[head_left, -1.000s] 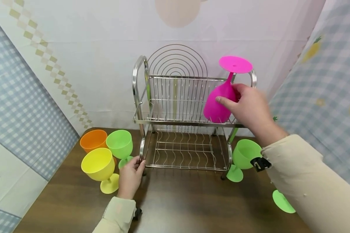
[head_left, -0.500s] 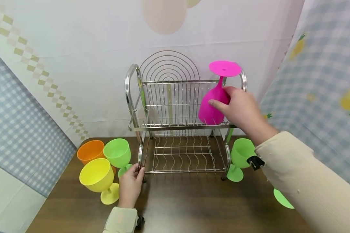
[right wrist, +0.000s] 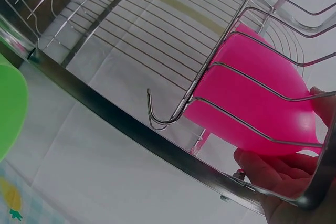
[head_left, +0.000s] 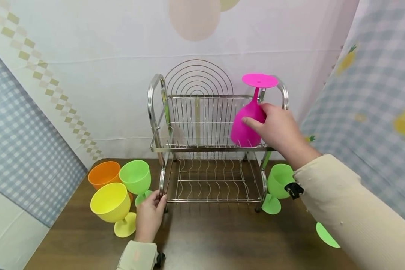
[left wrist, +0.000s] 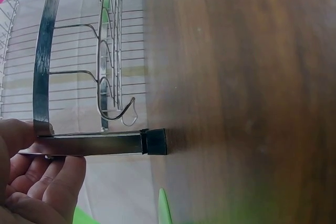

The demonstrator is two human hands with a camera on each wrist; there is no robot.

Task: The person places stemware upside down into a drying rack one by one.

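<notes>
While the two-tier chrome wire dish rack [head_left: 209, 150] stands on the brown wooden table [head_left: 222, 240], the right hand [head_left: 276, 129] curls its fingers round the bowl of the inverted pink plastic goblet [head_left: 248, 123], rim down on the upper tier at the rack's 3 o'clock end. Its long axis runs near upright, foot at 12 o'clock, tilted slightly. The left hand [head_left: 150, 215] pinches the rack's front-left leg at 7 o'clock, well apart from the goblet.
</notes>
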